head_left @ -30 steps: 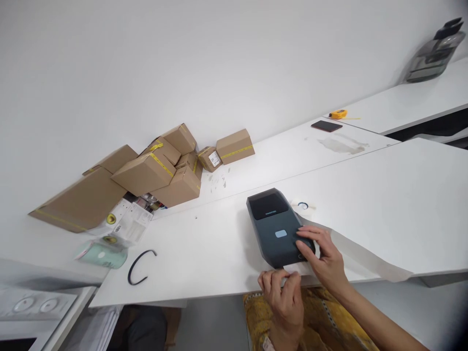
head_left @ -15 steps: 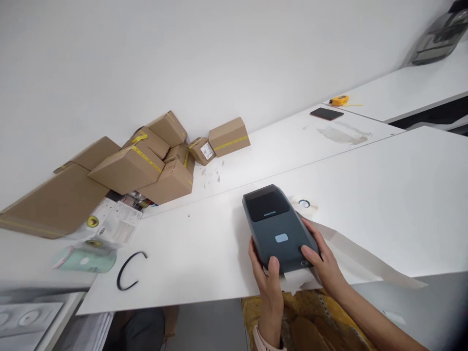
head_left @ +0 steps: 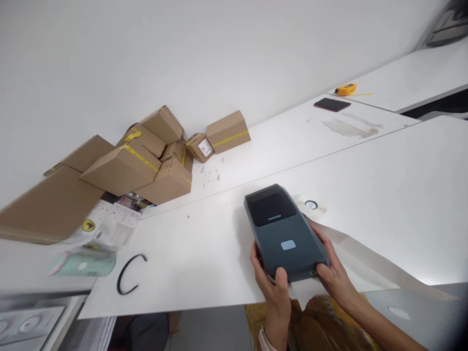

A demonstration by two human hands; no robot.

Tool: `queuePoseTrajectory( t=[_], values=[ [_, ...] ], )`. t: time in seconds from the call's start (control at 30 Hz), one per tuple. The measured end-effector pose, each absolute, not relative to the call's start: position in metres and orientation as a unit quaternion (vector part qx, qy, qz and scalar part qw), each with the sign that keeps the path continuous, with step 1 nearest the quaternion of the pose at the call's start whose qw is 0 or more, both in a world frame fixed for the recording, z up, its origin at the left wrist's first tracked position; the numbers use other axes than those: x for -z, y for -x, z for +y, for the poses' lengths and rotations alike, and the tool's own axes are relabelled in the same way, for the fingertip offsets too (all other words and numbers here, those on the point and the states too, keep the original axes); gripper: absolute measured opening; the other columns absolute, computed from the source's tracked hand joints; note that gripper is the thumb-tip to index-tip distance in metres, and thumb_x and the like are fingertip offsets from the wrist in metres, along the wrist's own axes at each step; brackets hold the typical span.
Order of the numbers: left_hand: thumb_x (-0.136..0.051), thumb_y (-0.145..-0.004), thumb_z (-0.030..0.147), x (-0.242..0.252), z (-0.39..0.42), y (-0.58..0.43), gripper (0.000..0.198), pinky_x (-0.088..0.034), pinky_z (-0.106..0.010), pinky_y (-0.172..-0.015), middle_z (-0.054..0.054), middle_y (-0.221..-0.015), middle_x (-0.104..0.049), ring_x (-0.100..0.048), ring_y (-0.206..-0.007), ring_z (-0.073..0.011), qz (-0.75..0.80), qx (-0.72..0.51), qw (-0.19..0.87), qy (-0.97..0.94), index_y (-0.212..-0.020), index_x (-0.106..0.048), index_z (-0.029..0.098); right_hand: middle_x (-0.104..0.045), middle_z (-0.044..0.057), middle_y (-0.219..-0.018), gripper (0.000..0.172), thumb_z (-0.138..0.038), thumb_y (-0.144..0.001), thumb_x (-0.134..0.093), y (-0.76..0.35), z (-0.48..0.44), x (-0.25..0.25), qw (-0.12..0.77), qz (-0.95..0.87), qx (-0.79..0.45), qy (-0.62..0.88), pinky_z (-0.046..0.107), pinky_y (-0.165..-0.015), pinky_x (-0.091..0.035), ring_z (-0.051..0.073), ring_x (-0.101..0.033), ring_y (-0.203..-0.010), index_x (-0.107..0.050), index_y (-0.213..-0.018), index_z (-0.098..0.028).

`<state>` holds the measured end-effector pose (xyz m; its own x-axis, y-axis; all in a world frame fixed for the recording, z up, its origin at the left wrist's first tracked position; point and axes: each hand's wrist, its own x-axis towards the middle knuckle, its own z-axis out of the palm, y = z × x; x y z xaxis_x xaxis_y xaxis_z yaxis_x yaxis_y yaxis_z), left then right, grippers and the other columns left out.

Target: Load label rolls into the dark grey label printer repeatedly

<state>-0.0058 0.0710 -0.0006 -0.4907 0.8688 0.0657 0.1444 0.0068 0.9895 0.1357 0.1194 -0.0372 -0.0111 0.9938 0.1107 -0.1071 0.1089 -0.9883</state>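
Between both hands is a dark blue-grey label printer (head_left: 292, 261), tilted up off the white table, with a black window at its far end and a pale blue button on top. My left hand (head_left: 272, 287) grips its near left corner, thumb on the top edge. On the near right corner, my right hand (head_left: 338, 278) grips with its thumb by a small round button. A piece of white paper (head_left: 307, 290) hangs below the near end. Just behind the printer lies a label roll (head_left: 312, 205), and a long pale paper strip (head_left: 365, 251) runs off to the right.
Cardboard boxes (head_left: 120, 168) are piled at the left against the wall. Before them lie a clear-wrapped package (head_left: 117, 224), a mint-green pouch (head_left: 89, 263) and a black headband (head_left: 126, 275). Farther right are a dark flat phone-like slab (head_left: 332, 104) and a yellow tape measure (head_left: 345, 89).
The printer and both hands sit slightly lower and farther right in view. My right thumb has shifted closer to the printer's near edge. The camera view has also shifted a little.
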Motion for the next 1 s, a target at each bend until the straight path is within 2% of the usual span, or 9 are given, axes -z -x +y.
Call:
queuePoseTrajectory(
  t=[0.1, 0.23, 0.4, 0.6, 0.73, 0.83, 0.93, 1.0],
  values=[
    [-0.048, -0.09, 0.072, 0.005, 0.068, 0.004, 0.087, -0.048, -0.04, -0.11, -0.021, -0.161, -0.037, -0.045, -0.144, -0.0335, 0.614, -0.589, 0.324, -0.413, -0.156, -0.03, 0.018, -0.038, 0.012, -0.162, 0.094, -0.082, -0.081, -0.054, -0.14, 0.122, 0.047, 0.541, -0.529, -0.503, 0.418, 0.05, -0.109, -0.045, 0.038, -0.042, -0.143, -0.033, -0.157, -0.03],
    [-0.043, -0.092, 0.074, 0.014, 0.065, 0.004, 0.091, -0.04, -0.039, -0.118, -0.019, -0.166, -0.03, -0.037, -0.15, -0.0311, 0.591, -0.589, 0.321, -0.449, -0.16, -0.023, 0.018, -0.039, 0.013, -0.161, 0.088, -0.079, -0.085, -0.052, -0.141, 0.124, 0.046, 0.546, -0.543, -0.482, 0.418, 0.049, -0.108, -0.046, 0.037, -0.044, -0.142, -0.035, -0.156, -0.03],
    [-0.044, -0.092, 0.072, 0.022, 0.069, 0.006, 0.088, -0.036, -0.041, -0.12, -0.019, -0.164, -0.034, -0.037, -0.15, -0.0309, 0.585, -0.608, 0.277, -0.461, -0.159, -0.028, 0.016, -0.044, 0.013, -0.158, 0.083, -0.074, -0.088, -0.054, -0.138, 0.126, 0.044, 0.555, -0.554, -0.464, 0.412, 0.051, -0.109, -0.046, 0.037, -0.048, -0.139, -0.036, -0.156, -0.029],
    [-0.046, -0.092, 0.071, 0.021, 0.07, 0.003, 0.086, -0.038, -0.042, -0.119, -0.019, -0.16, -0.041, -0.041, -0.147, -0.0316, 0.569, -0.628, 0.262, -0.461, -0.157, -0.033, 0.016, -0.042, 0.013, -0.159, 0.081, -0.069, -0.088, -0.057, -0.136, 0.129, 0.046, 0.564, -0.544, -0.463, 0.415, 0.054, -0.114, -0.04, 0.037, -0.043, -0.143, -0.037, -0.155, -0.027],
    [-0.045, -0.093, 0.069, 0.023, 0.07, 0.003, 0.083, -0.036, -0.041, -0.12, -0.018, -0.162, -0.038, -0.04, -0.148, -0.0312, 0.57, -0.63, 0.259, -0.46, -0.156, -0.034, 0.016, -0.042, 0.012, -0.159, 0.08, -0.068, -0.088, -0.057, -0.135, 0.131, 0.047, 0.566, -0.543, -0.461, 0.414, 0.055, -0.116, -0.037, 0.037, -0.042, -0.144, -0.038, -0.154, -0.028],
    [-0.045, -0.092, 0.071, 0.021, 0.072, 0.003, 0.085, -0.037, -0.04, -0.119, -0.018, -0.162, -0.038, -0.039, -0.148, -0.0309, 0.572, -0.63, 0.263, -0.456, -0.156, -0.034, 0.016, -0.046, 0.013, -0.157, 0.076, -0.066, -0.09, -0.056, -0.134, 0.126, 0.044, 0.565, -0.545, -0.458, 0.418, 0.054, -0.113, -0.041, 0.036, -0.046, -0.14, -0.039, -0.153, -0.027],
    [-0.047, -0.09, 0.073, 0.013, 0.069, 0.0, 0.089, -0.037, -0.038, -0.119, -0.018, -0.162, -0.038, -0.039, -0.149, -0.0302, 0.574, -0.631, 0.282, -0.44, -0.156, -0.034, 0.015, -0.047, 0.014, -0.155, 0.069, -0.058, -0.095, -0.053, -0.134, 0.115, 0.031, 0.575, -0.557, -0.412, 0.436, 0.054, -0.108, -0.045, 0.035, -0.049, -0.137, -0.036, -0.155, -0.027],
    [-0.051, -0.09, 0.071, 0.009, 0.06, -0.003, 0.086, -0.037, -0.036, -0.119, -0.016, -0.163, -0.037, -0.038, -0.149, -0.0283, 0.587, -0.627, 0.315, -0.404, -0.155, -0.036, 0.016, -0.044, 0.015, -0.156, 0.064, -0.047, -0.097, -0.055, -0.135, 0.11, 0.016, 0.596, -0.582, -0.325, 0.448, 0.056, -0.108, -0.044, 0.035, -0.047, -0.139, -0.036, -0.155, -0.028]
  ],
)
